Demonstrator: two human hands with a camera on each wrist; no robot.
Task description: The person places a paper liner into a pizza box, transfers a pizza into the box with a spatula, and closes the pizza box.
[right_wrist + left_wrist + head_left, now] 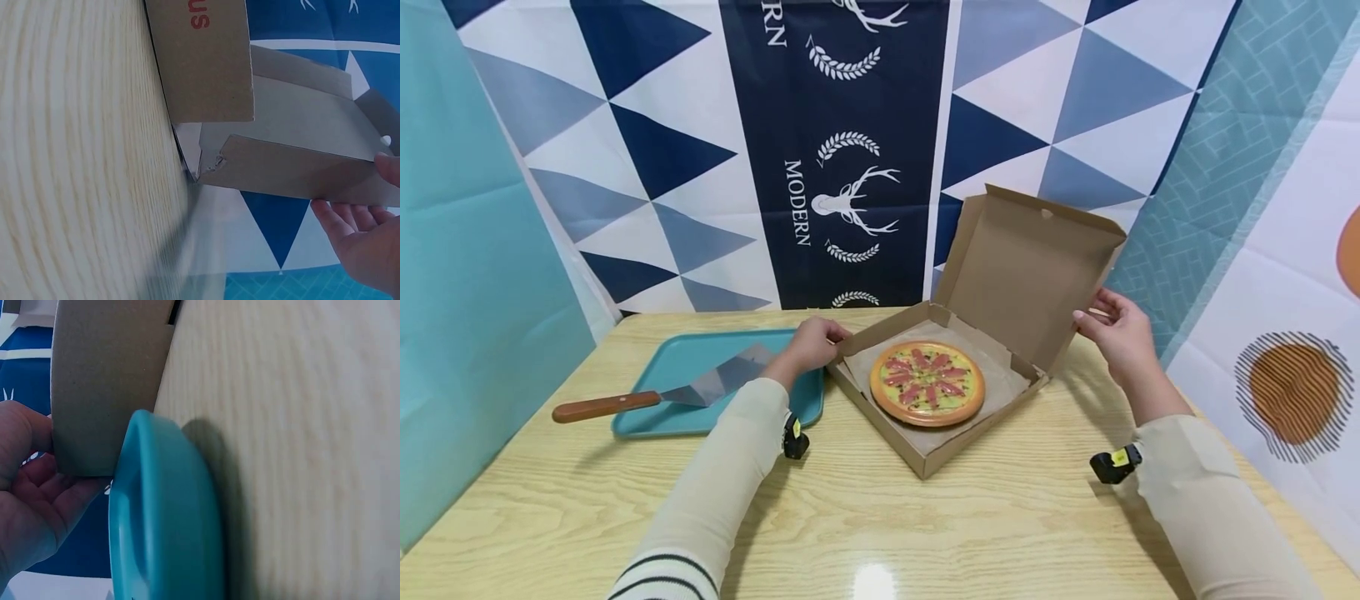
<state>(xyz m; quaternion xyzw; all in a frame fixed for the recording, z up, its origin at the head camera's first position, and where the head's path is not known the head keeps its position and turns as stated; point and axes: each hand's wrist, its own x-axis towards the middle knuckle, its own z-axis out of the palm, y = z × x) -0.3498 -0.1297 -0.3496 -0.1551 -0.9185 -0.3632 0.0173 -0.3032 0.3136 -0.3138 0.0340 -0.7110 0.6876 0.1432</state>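
Note:
An open cardboard pizza box (917, 446) sits on the table, its lid (1026, 267) tilted up and back. Inside, on brown paper, lies a round pizza (928, 383) with reddish strips on a yellow-green top. My left hand (815, 343) grips the left corner of the box; in the left wrist view, its fingers curl around the end of the box wall (106, 394). At the lid's right side flap (287, 169), my right hand (1116, 333) pinches the edge, thumb on one face and fingers on the other.
Left of the box lies a teal tray (658, 375), its rim close to the box corner. A wide metal spatula (718, 379) with a wooden handle (606, 407) rests across it, the handle jutting past the left rim. A patterned cloth (850, 108) hangs behind the wooden table (970, 533).

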